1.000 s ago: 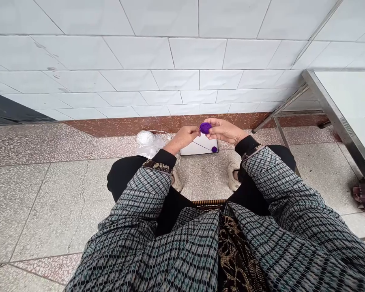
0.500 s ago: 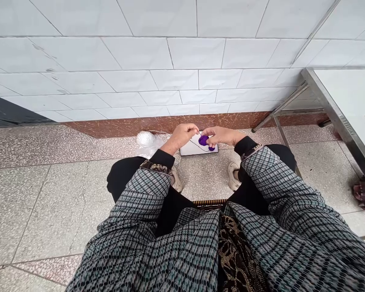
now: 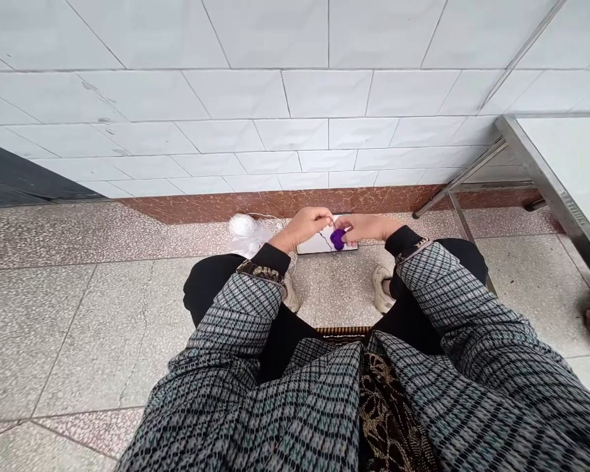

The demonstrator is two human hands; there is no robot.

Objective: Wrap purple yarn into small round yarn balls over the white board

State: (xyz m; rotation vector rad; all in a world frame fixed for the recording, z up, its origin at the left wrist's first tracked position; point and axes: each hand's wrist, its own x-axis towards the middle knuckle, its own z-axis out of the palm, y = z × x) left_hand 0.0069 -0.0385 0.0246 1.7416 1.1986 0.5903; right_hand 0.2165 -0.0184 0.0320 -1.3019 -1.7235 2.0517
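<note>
My right hand is closed round a small ball of purple yarn, its fingers over the ball's upper right side. Just left of it, my left hand pinches a strand of the yarn that runs down to the ball. Below both hands lies a shallow white box or tray with a dark rim on the floor. A dark strand of yarn crosses its white surface. The second, smaller purple ball seen in it before cannot be told apart now behind the held one.
A white yarn ball and clear plastic wrapping lie on the floor left of the box. The tiled wall rises close ahead. A metal-framed table stands at the right. My shoes flank the space below the box.
The purple ball has gone down from between my fingertips to just over the box. My left hand has drawn up from the ball, with the strand between them. The view has shifted slightly.
</note>
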